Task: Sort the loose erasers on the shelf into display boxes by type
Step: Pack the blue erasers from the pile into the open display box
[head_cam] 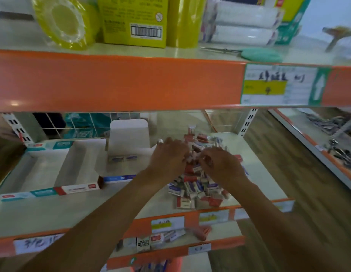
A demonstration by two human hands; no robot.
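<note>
A heap of loose erasers (198, 185) in red and blue wrappers lies on the middle shelf (92, 211). Both of my hands reach into the top of the heap. My left hand (167, 154) lies palm down on it, fingers curled among the erasers. My right hand (219, 163) is beside it, its fingers bent and pinching small erasers. To the left stand display boxes: a teal-edged one (35, 167), a red-edged one (76, 173), and a white box with a raised lid (129, 134) holding two blue-wrapped erasers (122, 158).
The orange edge of the upper shelf (119, 83) overhangs closely above the hands, with tape rolls and yellow boxes on top. A lower shelf holds more small packs (151, 240). Another shelf unit (327, 146) stands to the right across a wooden floor.
</note>
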